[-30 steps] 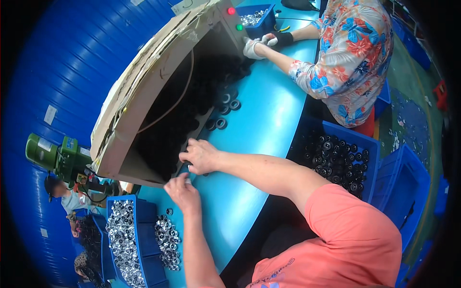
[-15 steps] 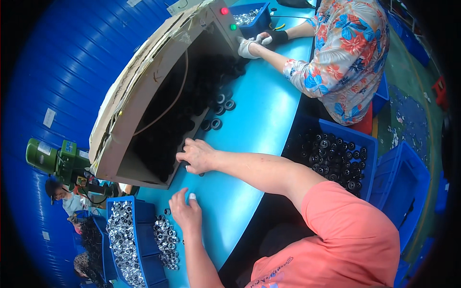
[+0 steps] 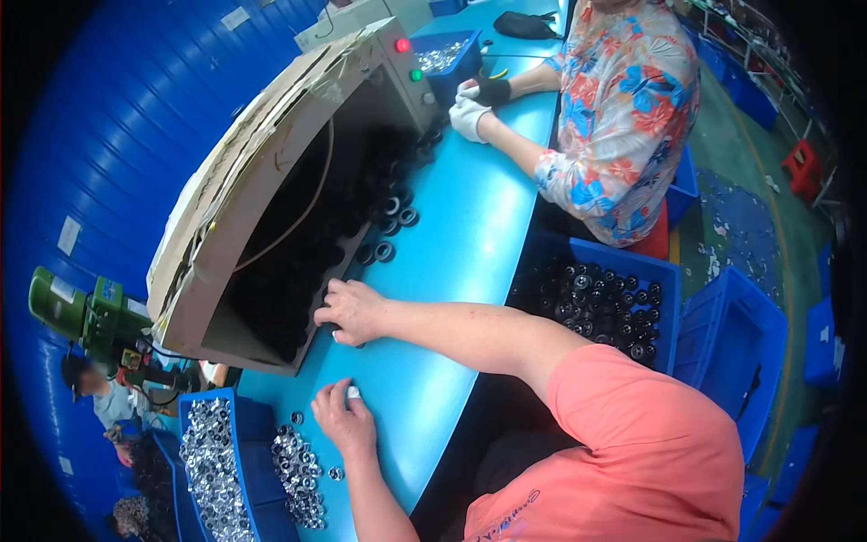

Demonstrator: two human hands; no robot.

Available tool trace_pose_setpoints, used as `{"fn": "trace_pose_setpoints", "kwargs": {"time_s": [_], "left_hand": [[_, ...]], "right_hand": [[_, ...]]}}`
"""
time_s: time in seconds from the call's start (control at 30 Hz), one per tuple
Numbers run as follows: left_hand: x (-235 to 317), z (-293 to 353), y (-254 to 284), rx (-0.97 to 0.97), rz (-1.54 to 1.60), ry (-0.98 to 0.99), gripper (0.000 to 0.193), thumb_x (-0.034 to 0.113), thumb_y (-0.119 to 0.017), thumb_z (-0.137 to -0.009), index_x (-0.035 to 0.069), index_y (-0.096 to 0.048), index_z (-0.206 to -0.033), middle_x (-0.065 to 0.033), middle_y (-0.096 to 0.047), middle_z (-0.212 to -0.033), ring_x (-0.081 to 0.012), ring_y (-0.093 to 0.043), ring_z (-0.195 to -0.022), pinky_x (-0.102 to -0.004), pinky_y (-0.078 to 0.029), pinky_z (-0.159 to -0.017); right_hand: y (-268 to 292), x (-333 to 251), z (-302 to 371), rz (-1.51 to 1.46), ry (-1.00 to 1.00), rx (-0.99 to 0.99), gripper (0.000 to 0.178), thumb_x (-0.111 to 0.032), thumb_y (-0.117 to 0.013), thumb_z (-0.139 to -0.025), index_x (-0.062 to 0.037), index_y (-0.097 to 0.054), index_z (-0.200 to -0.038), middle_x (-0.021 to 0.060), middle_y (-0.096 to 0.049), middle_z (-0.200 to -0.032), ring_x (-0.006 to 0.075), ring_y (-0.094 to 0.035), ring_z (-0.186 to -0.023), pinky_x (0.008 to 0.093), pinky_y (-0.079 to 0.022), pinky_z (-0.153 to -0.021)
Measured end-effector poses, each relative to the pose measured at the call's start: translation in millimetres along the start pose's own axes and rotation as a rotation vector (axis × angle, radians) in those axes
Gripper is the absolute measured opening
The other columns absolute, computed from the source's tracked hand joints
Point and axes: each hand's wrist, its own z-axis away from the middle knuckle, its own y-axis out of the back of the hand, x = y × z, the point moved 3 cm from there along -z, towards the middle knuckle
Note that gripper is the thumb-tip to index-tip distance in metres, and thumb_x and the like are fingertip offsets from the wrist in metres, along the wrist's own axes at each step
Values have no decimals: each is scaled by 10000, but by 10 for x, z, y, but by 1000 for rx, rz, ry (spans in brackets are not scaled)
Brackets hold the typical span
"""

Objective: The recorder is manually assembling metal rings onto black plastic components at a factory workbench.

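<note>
My right hand (image 3: 354, 312) rests on the turquoise tabletop (image 3: 452, 235) by the lower lip of a box-like housing (image 3: 203, 289). Its fingers curl downward; whatever they close on is hidden, though a bit of dark material shows under the palm edge. Closer to me, my left hand (image 3: 345, 423) hovers at or just over the table, fingers bent but apart, with a white cover on the thumb tip. Nothing shows in it. Beside it lies a heap of small clear-and-black parts (image 3: 298, 474). Black rings (image 3: 385, 251) sit at the housing's opening, beyond my right hand.
A blue bin (image 3: 237, 434) of shiny parts stands at the left. A co-worker's gloved hand (image 3: 470, 119) is at the far table end, near another blue bin (image 3: 470, 56). At right, a blue crate (image 3: 666, 312) holds black round parts. A green motor (image 3: 63, 303) stands behind.
The whole view has shifted, so most things appear farther left. My right hand's fingers look more curled toward the table. My left hand keeps nearly the same pose.
</note>
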Motion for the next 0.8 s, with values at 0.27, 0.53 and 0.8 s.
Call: {"fn": "trace_pose_setpoints", "kwargs": {"time_s": [0.27, 0.53, 0.8], "left_hand": [[25, -38, 31, -26, 30, 37, 222, 23, -655, -851, 59, -724, -1060, -154, -636, -1074, -364, -570, -1028, -466, -472, -915], [6, -30, 39, -31, 34, 41, 226, 28, -661, -850, 61, -727, -1064, -154, -634, -1079, -366, -566, -1031, -467, -465, -929], [-116, -7, 64, 75, 219, 186, 340, 34, -647, -892, 35, -628, -1232, -129, -614, -1122, -305, -565, -1037, -410, -487, -872]], "right_hand": [[-6, 8, -11, 5, 1, 9, 334, -226, -740, -718, -177, -720, -1047, 81, -678, -940, 300, -564, -1095, 439, -518, -866], [-6, -4, -2, 22, 34, 41, 322, -229, -745, -712, -176, -724, -1028, 82, -677, -919, 302, -575, -1067, 438, -525, -848], [-3, -18, -4, 12, 27, 19, 306, -232, -739, -729, -168, -723, -1027, 84, -675, -916, 301, -573, -1064, 440, -524, -845]]}}
